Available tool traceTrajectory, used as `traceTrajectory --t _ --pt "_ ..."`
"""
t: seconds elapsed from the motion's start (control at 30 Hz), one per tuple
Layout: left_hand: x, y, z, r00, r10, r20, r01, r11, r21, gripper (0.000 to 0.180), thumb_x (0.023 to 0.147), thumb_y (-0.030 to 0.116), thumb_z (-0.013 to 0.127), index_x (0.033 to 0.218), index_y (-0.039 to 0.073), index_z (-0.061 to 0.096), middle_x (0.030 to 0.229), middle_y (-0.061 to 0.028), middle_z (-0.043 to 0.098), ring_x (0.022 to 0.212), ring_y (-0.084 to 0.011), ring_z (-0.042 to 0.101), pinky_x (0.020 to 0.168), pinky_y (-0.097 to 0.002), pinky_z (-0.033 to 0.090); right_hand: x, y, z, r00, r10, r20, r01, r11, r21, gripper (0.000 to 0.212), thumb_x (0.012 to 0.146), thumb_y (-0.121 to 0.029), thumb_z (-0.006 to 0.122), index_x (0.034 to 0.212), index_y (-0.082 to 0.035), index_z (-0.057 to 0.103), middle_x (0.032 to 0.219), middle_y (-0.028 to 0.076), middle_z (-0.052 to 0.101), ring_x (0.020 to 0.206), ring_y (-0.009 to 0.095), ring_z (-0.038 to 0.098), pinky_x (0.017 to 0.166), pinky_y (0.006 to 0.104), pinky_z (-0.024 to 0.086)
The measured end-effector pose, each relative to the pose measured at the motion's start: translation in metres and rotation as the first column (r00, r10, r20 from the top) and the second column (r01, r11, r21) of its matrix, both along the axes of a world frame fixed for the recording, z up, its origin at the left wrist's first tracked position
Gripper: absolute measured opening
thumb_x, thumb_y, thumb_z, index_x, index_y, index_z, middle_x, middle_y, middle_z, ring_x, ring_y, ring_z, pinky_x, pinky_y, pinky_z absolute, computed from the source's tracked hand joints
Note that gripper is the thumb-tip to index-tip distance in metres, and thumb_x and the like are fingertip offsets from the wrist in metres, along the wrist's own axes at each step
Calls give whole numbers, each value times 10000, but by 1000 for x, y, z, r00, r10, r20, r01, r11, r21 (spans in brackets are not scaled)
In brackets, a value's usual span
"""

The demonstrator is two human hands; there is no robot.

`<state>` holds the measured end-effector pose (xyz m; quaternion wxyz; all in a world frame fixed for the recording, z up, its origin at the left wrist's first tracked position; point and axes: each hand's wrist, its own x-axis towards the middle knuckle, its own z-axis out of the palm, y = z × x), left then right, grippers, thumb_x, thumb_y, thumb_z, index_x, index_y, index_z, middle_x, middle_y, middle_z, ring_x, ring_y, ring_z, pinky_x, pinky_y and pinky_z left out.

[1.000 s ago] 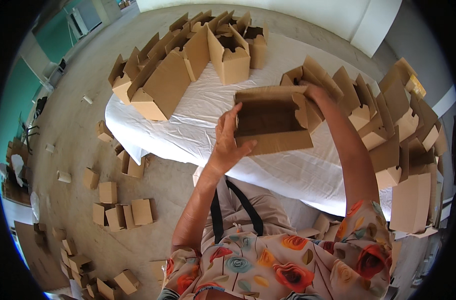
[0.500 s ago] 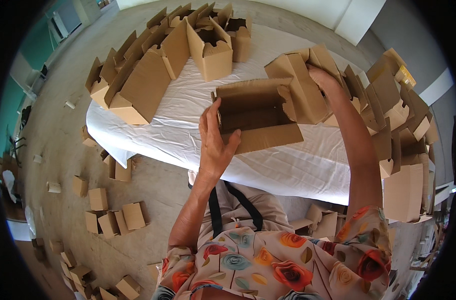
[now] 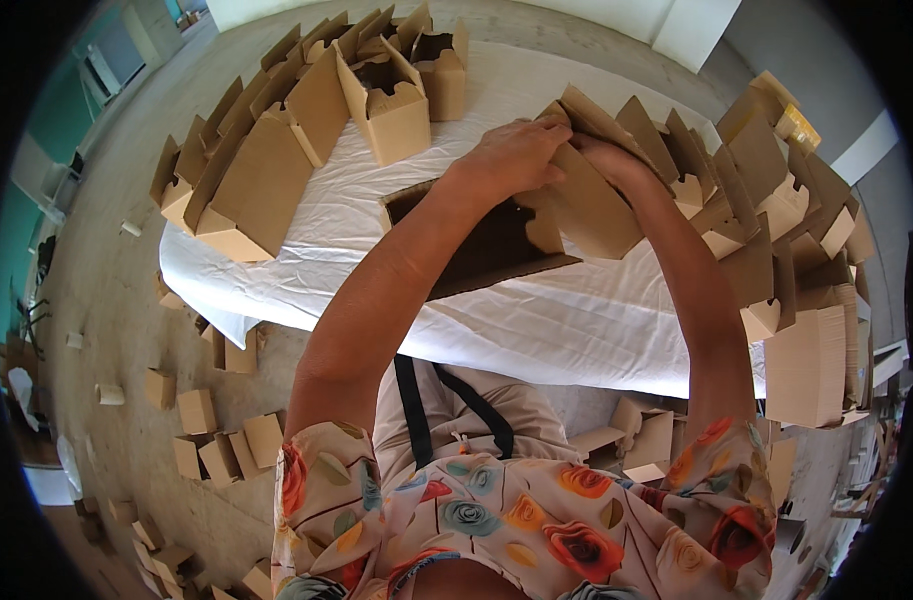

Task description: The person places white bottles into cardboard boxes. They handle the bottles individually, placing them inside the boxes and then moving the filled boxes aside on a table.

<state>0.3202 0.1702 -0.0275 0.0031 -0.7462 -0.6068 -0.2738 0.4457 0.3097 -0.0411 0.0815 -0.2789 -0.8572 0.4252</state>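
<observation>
On the white-covered table stands a brown cardboard box (image 3: pixel 591 205) with its top open and a flap raised on its right side. My left hand (image 3: pixel 516 158) reaches across to the far left edge of this box, its fingers bent over the cardboard. Down between the same box's panels is my right hand (image 3: pixel 608 160); its fingertips are mostly hidden inside. A second open cardboard box (image 3: pixel 496 245) lies nearer to me, against the first one. My left forearm passes over it and covers part of its dark inside.
Rows of open cardboard boxes (image 3: pixel 246 190) stand along the table's left and far side. More boxes (image 3: pixel 776 200) crowd the right side. White cloth (image 3: pixel 396 330) covers the table and hangs over its front edge. Small boxes (image 3: pixel 221 455) lie scattered on the floor at left.
My left hand has let go of the nearer box and moved right and away to the far edge of the other box. My right hand stays at that box. The view has shifted slightly.
</observation>
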Motion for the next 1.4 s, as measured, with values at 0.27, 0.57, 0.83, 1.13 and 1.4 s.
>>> traceTrajectory --t 0.27,0.57,0.83,1.13,1.4 --pt "-14 13 -10 971 218 -96 -233 956 -177 488 747 218 657 1170 99 444 950 -147 628 963 -326 572 784 -428 455 32 -17 31 980 59 -188 -70 996 -53 468 694 -36 647 1131 -53 483 1088 58 551 1004 158 506 864 289 405" --pt "-23 -42 30 978 163 126 -205 831 518 488 774 179 635 1225 100 464 1200 -197 485 1145 -379 430 958 -456 343 56 -78 89 437 30 -899 9 999 38 522 785 17 600 1249 10 362 1172 153 539 1107 242 511 954 357 403" --pt "6 -157 -20 781 481 399 -619 679 394 309 728 -3 616 1031 42 571 1011 -145 515 917 -304 536 791 -362 447 9 -138 67 652 319 -687 -320 938 132 511 747 -57 663 1186 -78 403 1054 63 582 973 180 570 834 307 467" --pt "5 -157 -40 565 426 707 -663 744 81 323 704 -50 581 1017 18 544 896 -103 560 747 -177 569 632 -270 480 -34 -124 23 835 513 201 -549 805 226 450 777 20 548 1206 -60 436 1061 142 571 943 234 566 791 335 439" --pt "6 -168 -62 409 165 897 -647 746 158 205 852 138 579 1002 -1 563 957 -107 587 820 -177 566 733 -316 459 21 -142 20 748 143 -648 119 932 342 301 829 -140 579 1099 -11 542 1058 126 595 1000 212 569 856 315 438"
